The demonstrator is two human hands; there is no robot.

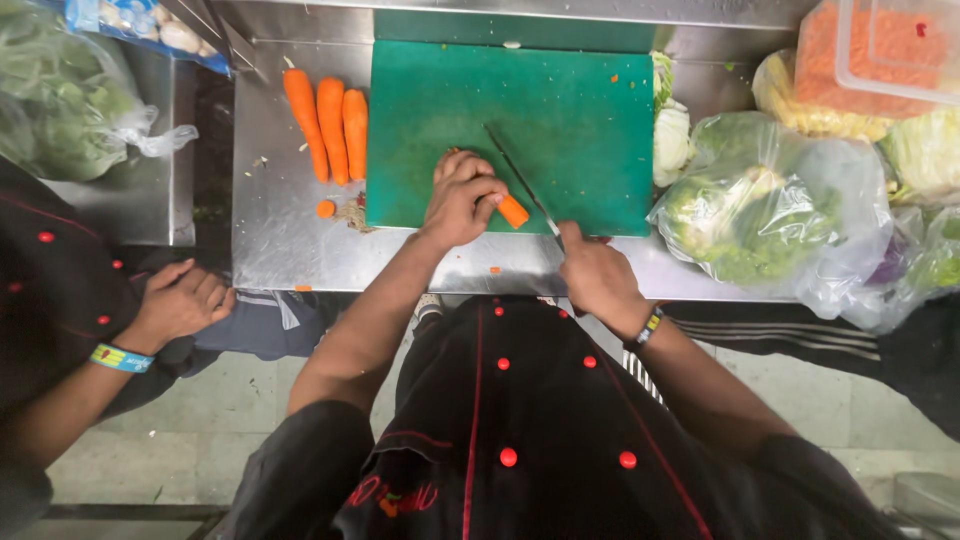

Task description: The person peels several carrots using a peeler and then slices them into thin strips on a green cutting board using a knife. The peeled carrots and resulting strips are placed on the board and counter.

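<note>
Cutting a carrot on the green board, near edge.

Left hand (462, 200) is curled down over a carrot piece (513, 211), fingers closed on it; only the orange right end shows past the knuckles. Right hand (597, 275) is closed round the handle of a knife (515, 172), blade running far-left across the board (520, 130) and lying just beside the exposed end. To do this well, I'd judge: keep the left fingertips tucked behind the knuckles, blade flat against them, piece pinned so it can't roll, cut square. Three whole carrots (330, 125) lie on the steel worktop (290, 250) left of the board, a small stub (326, 209) near them. Bagged greens (760, 210) crowd the right edge. Another person's hand (180, 300) rests off to the left, well clear.
</note>
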